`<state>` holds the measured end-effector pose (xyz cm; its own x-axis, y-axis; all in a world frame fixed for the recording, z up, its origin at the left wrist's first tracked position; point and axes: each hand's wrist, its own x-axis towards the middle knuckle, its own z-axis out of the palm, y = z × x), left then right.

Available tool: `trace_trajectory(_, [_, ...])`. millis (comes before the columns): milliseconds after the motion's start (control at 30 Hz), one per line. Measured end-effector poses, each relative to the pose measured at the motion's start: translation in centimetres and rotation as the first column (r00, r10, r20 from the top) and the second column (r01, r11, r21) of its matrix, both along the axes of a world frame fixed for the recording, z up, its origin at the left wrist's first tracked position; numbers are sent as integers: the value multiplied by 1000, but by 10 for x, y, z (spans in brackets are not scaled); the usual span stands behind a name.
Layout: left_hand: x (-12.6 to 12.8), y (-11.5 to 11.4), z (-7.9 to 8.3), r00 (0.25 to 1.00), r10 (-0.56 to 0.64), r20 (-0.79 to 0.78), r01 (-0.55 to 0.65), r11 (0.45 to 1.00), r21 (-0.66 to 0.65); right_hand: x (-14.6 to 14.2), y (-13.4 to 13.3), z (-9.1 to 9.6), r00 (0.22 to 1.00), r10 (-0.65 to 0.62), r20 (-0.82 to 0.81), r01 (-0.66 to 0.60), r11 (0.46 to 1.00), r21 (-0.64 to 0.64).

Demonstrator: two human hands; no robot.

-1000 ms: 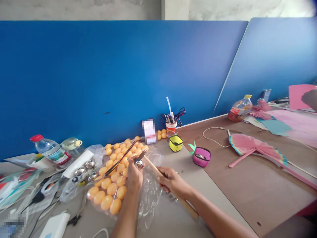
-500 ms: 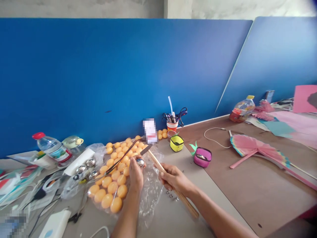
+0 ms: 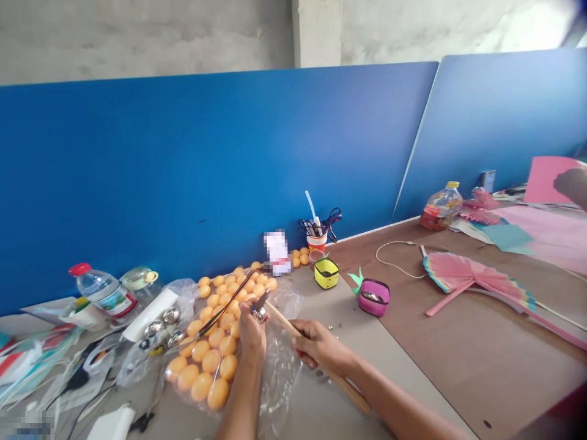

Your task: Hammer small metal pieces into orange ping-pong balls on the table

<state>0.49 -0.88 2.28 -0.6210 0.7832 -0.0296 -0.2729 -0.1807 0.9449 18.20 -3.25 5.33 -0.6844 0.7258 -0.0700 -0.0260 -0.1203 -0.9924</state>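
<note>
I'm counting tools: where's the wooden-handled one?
Lower middle of the head view: the right hand grips the wooden-handled tool, its dark head by the shiny ball in the left hand.

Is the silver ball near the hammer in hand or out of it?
In: the left hand holds the silver ball, which shows between thumb and fingers, near the hammer.
</note>
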Motion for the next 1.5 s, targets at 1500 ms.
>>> trace_trajectory(1500, [-5, 6, -2, 951, -11, 310, -18, 996, 92, -17, -7, 4, 991, -132, 22, 133, 990, -42])
